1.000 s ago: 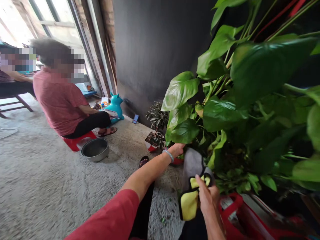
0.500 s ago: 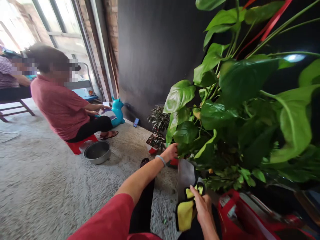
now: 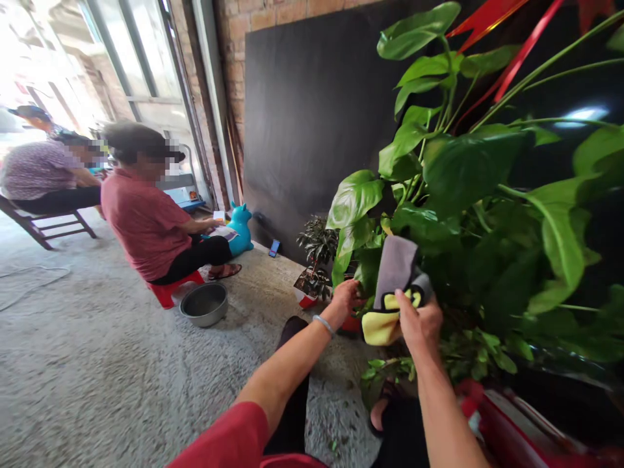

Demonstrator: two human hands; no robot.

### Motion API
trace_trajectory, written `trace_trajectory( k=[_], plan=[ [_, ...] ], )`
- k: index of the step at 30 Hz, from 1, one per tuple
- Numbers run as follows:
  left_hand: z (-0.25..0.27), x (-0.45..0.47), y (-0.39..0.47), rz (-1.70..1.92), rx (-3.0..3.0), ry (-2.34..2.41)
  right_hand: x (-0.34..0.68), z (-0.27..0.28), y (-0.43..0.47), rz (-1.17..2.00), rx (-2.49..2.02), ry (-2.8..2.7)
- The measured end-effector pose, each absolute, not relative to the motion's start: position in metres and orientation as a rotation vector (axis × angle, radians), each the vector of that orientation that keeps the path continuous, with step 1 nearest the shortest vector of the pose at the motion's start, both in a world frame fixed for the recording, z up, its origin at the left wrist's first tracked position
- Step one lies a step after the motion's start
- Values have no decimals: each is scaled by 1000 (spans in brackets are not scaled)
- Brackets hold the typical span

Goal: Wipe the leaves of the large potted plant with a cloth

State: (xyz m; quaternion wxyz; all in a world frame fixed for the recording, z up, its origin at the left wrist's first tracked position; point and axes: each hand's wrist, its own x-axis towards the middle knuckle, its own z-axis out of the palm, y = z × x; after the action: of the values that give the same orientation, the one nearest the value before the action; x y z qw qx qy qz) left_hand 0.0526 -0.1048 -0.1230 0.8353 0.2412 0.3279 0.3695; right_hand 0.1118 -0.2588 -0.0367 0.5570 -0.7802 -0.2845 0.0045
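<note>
Right hand (image 3: 420, 320) gripped the grey-and-yellow cloth (image 3: 396, 286) against the big-leaved plant (image 3: 453, 195), I'd say to wipe a leaf. Left hand (image 3: 345, 296) curled around a low stem by the small potted shrub (image 3: 314, 260), apparently steadying it. Half a second before, I saw the cloth hanging lower, near the floor; it had risen to the leaves.

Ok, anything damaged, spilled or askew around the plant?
Only small things: green leaf scraps lie scattered on the floor below the plant. The right hand grips the cloth; the left hand reaches into the leaves. Nothing looks spilled.
</note>
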Motion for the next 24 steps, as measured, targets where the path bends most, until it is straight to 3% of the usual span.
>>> trace_trajectory(
  k=[5,11,15,20,24],
  plan=[
    [-135,50,-107,822,575,756,90,-51,-296,235,-1866,-805],
    [-132,52,-113,780,587,715,104,-25,-277,-28,-1901,-701],
    [-131,45,-112,819,597,741,93,-60,-273,204,-1947,-735],
    [-137,25,-104,863,577,760,69,-104,-366,523,-1921,-643],
    [-148,18,-134,715,754,773,90,-86,-429,604,-1882,-158]
  ],
)
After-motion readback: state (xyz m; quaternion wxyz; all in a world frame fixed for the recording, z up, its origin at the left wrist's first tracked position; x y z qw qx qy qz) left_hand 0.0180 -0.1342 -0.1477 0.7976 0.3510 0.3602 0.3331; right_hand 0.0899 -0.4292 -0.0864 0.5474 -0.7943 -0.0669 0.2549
